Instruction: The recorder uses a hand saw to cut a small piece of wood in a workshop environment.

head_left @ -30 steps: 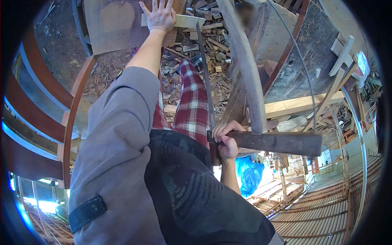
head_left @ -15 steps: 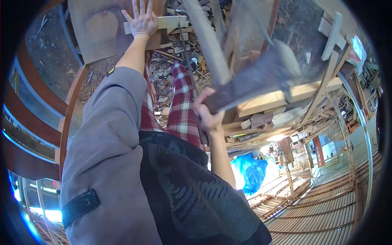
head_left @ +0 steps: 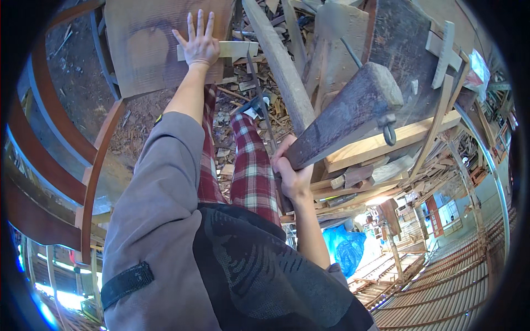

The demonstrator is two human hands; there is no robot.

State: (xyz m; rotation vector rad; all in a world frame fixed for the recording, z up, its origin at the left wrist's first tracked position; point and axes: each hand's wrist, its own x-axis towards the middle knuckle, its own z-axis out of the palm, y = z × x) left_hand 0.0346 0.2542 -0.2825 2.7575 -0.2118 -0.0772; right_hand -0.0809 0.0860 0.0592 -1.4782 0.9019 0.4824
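Observation:
My left hand [head_left: 200, 48] lies flat with spread fingers on a pale wooden strip [head_left: 236, 49], pressing it against a broad brown board [head_left: 144, 74]. The strip's right end sticks out past the board's edge. My right hand [head_left: 293, 175] is closed around the lower end of a wooden frame saw's dark arm [head_left: 348, 116], where the blade joins. The thin saw blade [head_left: 259, 91] runs away from me and crosses the strip near its right end; I cannot tell how deep it sits. The saw's grey middle beam [head_left: 281, 69] slants away beside it. A metal eye hangs from the arm's thick end.
Brown curved slats [head_left: 61, 110] of a wooden frame stand at the left. Wood scraps [head_left: 223, 135] litter the ground around my checked trouser legs. Squared timber [head_left: 386, 135] and offcuts lie at the right, beyond the saw. A blue plastic sheet [head_left: 345, 251] shows further back.
The frame saw was smeared by motion and now shows sharply. The view has shifted a little, so most things sit lower and further right. My left hand remains spread on the strip.

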